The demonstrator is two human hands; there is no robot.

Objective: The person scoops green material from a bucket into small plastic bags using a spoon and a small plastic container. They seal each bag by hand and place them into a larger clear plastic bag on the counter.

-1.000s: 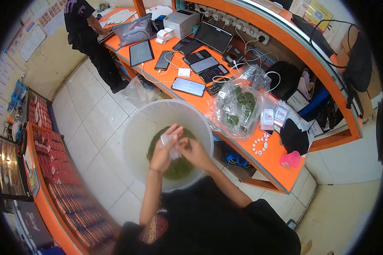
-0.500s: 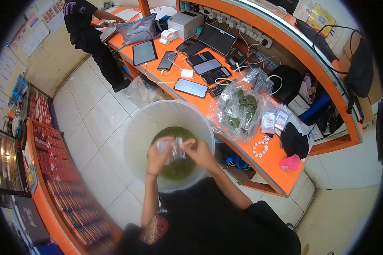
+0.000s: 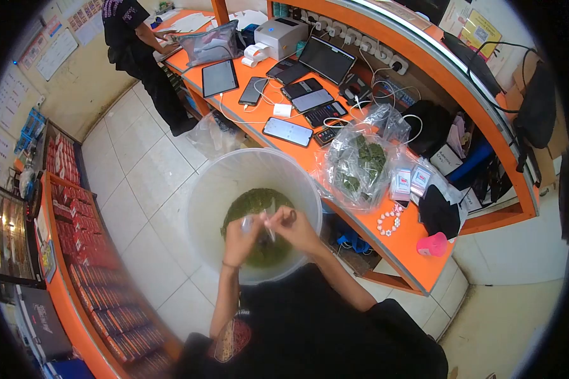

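A large translucent round tub (image 3: 202,208) stands in front of me, with green crumbled material (image 3: 250,205) on its bottom. Above it, my left hand (image 3: 241,240) and my right hand (image 3: 292,228) meet at the fingertips. Both are closed on a small clear plastic bag (image 3: 270,227), which hangs between them and looks narrow and partly blurred. Right of the tub, on the orange counter (image 3: 398,256), lies a larger clear bag (image 3: 354,167) with dark green material inside.
Phones (image 3: 287,131), a tablet (image 3: 220,78), cables and a white printer (image 3: 280,38) sit on the counter. A pink cup (image 3: 431,244) and a beaded bracelet (image 3: 389,221) lie nearer. Another person (image 3: 142,60) stands at the far left end. Shelves (image 3: 101,284) line the left.
My hands have drawn together at the fingertips, and the small bag between them has turned from spread flat to narrow. The view has shifted slightly.
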